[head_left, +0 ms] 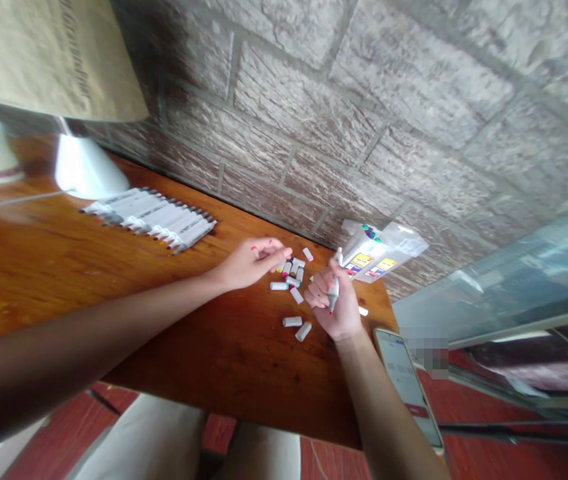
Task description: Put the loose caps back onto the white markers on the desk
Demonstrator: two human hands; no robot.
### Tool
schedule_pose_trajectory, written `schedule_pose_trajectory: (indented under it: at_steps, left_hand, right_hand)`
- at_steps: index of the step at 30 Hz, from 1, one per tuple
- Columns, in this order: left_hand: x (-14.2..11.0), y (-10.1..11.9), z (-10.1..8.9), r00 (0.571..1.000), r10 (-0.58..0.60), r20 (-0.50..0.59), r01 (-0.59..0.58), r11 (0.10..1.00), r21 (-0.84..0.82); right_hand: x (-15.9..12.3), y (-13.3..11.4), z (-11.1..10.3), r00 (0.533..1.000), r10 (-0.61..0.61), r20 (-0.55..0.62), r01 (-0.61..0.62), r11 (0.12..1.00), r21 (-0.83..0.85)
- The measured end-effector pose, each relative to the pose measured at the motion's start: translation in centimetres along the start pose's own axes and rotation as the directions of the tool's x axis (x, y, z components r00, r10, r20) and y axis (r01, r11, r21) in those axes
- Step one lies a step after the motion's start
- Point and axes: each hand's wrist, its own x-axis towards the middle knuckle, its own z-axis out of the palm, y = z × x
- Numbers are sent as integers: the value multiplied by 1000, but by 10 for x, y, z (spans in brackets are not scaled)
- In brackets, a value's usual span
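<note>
My right hand [337, 310] is wrapped round a white-and-grey marker [335, 293], which stands nearly upright with a red tip showing at its lower end. To its left, my left hand [251, 263] has its fingers curled and thumb pressed towards them; whether anything is between them is hidden. Red marks show on that hand. Just beyond its fingertips lies a loose cluster of white marker caps [293, 282], some with coloured ends. Two more caps [293, 321] lie nearer to me, and another cap [363, 311] sits right of my right wrist.
A row of white markers [157, 217] lies at the left by a lamp [87, 170]. Near the brick wall [284, 120] stands a clear plastic marker case [381, 257] holding several markers. A phone [407, 380] rests along the right edge of the wooden table [244, 360].
</note>
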Motion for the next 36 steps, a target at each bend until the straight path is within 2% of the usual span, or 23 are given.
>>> schedule_pose_trajectory:
  at_steps: [4,6,8,10,11,13,16,20,25,28,30,32,33,34,35,36]
  left_hand:
    - [-1,-1,11,976,-107,188,141,974,-177]
    - [-3,1,13,976,-77,204,108,984,-143]
    - [-4,2,12,983,-23,182,39,996,-83]
    - [-4,3,8,987,-10,163,18,999,-45]
    - [-4,2,6,986,-38,163,44,999,-31]
    - [-1,1,3,966,-109,234,127,990,-59]
    - [2,0,4,939,-175,295,250,937,-242]
    - [-2,0,10,919,-178,353,306,885,-351]
    - [-10,0,16,902,-232,363,375,838,-397]
    - [-8,4,14,894,-218,391,395,795,-460]
    - [-4,8,9,908,-222,355,392,750,-533]
    - [2,11,3,933,-266,242,360,703,-613]
    - [5,11,-1,939,-298,170,334,686,-646]
    - [8,11,-4,939,-326,106,309,673,-672]
    - [10,10,-7,935,-351,51,286,662,-693]
    - [13,8,-10,929,-369,10,268,656,-705]
  right_hand:
    - [-3,6,9,998,15,58,-7,991,-137]
    - [-4,9,12,995,48,86,-33,986,-164]
    - [-3,10,13,994,71,83,-54,982,-183]
    - [-1,10,11,994,85,71,-70,978,-197]
    - [-1,10,10,993,96,74,-79,976,-201]
    - [-1,7,7,984,131,119,-104,972,-211]
    - [-3,4,4,961,170,216,-114,961,-251]
    - [-6,13,5,952,149,266,-57,944,-324]
    - [-6,28,11,891,223,394,-57,918,-392]
    - [-6,26,10,922,191,338,-16,889,-458]
    - [-6,20,6,966,88,242,52,854,-518]
    - [-5,13,0,981,-105,164,186,758,-625]
    - [-5,11,-3,962,-228,153,267,646,-715]
    - [-4,9,-6,924,-336,184,338,490,-804]
    - [-2,9,-9,884,-398,246,389,330,-860]
    - [-1,9,-11,861,-407,305,411,204,-889]
